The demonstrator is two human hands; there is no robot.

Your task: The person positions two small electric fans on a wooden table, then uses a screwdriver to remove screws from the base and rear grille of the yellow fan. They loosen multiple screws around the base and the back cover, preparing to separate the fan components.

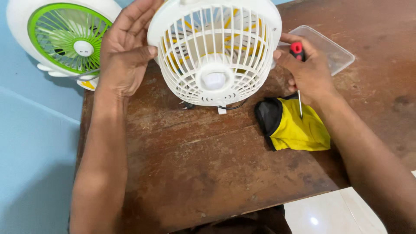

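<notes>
A small white table fan [215, 52] with a domed grille and yellow blades behind it stands tilted on the brown wooden table [195, 164]. My left hand [123, 50] grips its left rim, thumb on the front edge. My right hand [305, 69] rests against the fan's right rim while holding a screwdriver [298, 65] with a red and black handle; its thin shaft points down out of the hand. A black cable [232, 106] runs out from under the fan.
A second white fan with a green grille [65, 37] sits at the table's far left corner. A yellow and black cloth pouch [294, 125] lies right of centre. A clear plastic tray [333, 50] is behind my right hand. Light floor tiles [333, 212] show past the near edge.
</notes>
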